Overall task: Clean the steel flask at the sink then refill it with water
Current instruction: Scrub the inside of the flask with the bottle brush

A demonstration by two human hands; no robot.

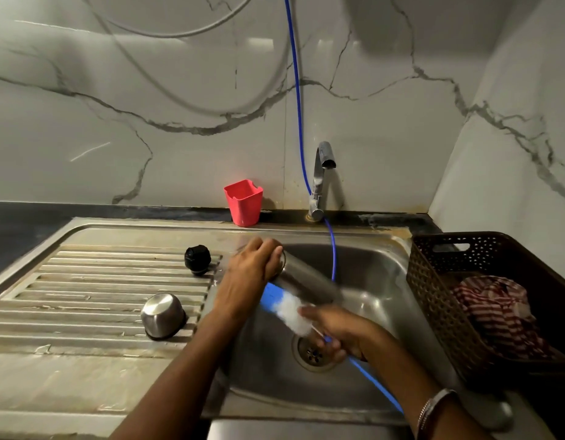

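Here, in the head view, the steel flask (pixel 306 282) is held tilted over the sink basin (pixel 379 281), its upper end covered and gripped by the curled fingers of the left hand (pixel 254 268). The right hand (pixel 333 330) is blurred; a thin blue hose (pixel 374 381) is seen running through its curled fingers, beside a blurred blue-and-white object (pixel 285 308) lying against the flask's lower side. On the ribbed drainboard (pixel 93 300) a black stopper (pixel 197 258) and an upturned steel cup (pixel 162 315) are placed well apart. A red plastic holder (pixel 243 202) is set near the tap (pixel 320 179). A striped cloth (pixel 497 315) is kept in the brown basket (pixel 433 274).
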